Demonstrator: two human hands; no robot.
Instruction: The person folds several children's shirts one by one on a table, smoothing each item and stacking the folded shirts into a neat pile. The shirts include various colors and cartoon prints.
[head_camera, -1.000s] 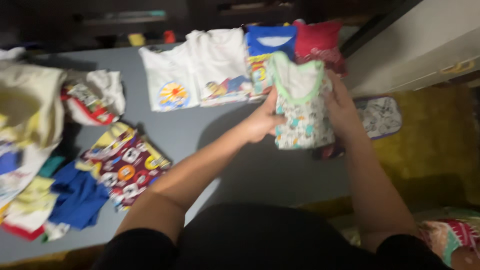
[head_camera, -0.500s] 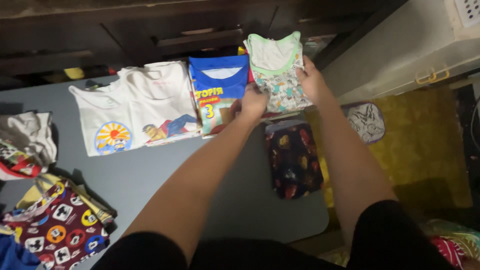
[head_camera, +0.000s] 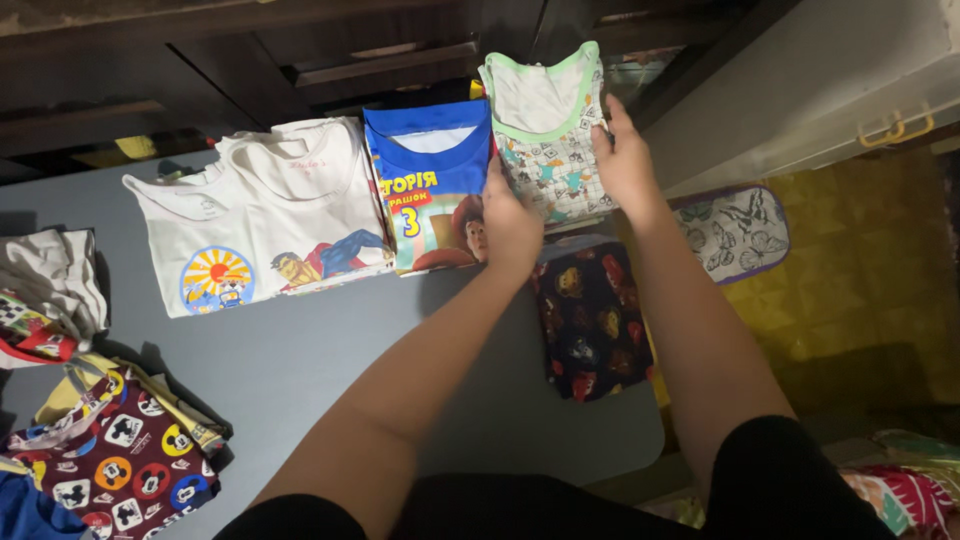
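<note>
Table (head_camera: 330, 350): it carries all the clothes; a cabinet (head_camera: 300, 60) stands behind its far edge.
Far row: four folded pieces lie side by side, from left two undershirts (head_camera: 265, 215), then a T-shirt (head_camera: 428, 190), then a vest (head_camera: 545, 130) at the right end.
Left hand (head_camera: 510, 225): on the border between T-shirt and vest.
Right hand (head_camera: 622, 160): on the right edge of the vest.
Shorts (head_camera: 592, 315): in front of the vest, at the right edge of the table.
Left side: a pile of clothes (head_camera: 100, 440) (partly out of view).
Mat (head_camera: 735, 230): on the floor, right of the table.
</note>
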